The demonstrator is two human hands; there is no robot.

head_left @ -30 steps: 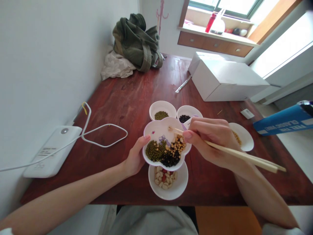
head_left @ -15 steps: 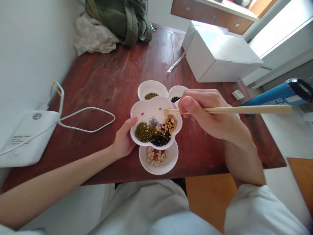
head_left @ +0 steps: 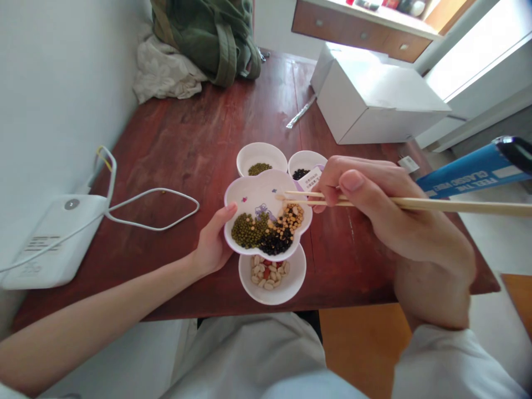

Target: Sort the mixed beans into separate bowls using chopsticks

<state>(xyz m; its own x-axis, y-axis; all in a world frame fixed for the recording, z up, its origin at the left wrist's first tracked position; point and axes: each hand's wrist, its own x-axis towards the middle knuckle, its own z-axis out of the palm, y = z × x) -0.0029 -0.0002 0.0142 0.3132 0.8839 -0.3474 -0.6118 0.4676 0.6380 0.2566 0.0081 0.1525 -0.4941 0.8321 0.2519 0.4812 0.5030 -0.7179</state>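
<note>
My left hand (head_left: 214, 238) grips the left rim of a white flower-shaped dish (head_left: 260, 188), thumb on top. Inside it lie green mung beans (head_left: 249, 230), black beans (head_left: 276, 241) and yellow soybeans (head_left: 294, 215), mixed where they meet. My right hand (head_left: 369, 199) is closed around wooden chopsticks (head_left: 440, 204). Their tips are over the dish's right part, with a small pale piece at the upper tip. Partly under the dish is a white bowl (head_left: 272, 296) with peanuts (head_left: 266, 278) and some red pieces. Behind stand a bowl of green beans (head_left: 260, 151) and a smaller bowl of black beans (head_left: 305, 159).
On the left lie a white power bank (head_left: 58, 238) and its looped cable (head_left: 166, 228). A green bag (head_left: 208, 39) and a cloth (head_left: 166, 72) are at the back left, a white box (head_left: 374, 100) at the back right. A blue cylinder (head_left: 469, 172) stands at right.
My right hand has moved right and toward me with the chopsticks, and their tips have spread slightly. A printed label behind the dish has come into view. My left hand still holds the dish.
</note>
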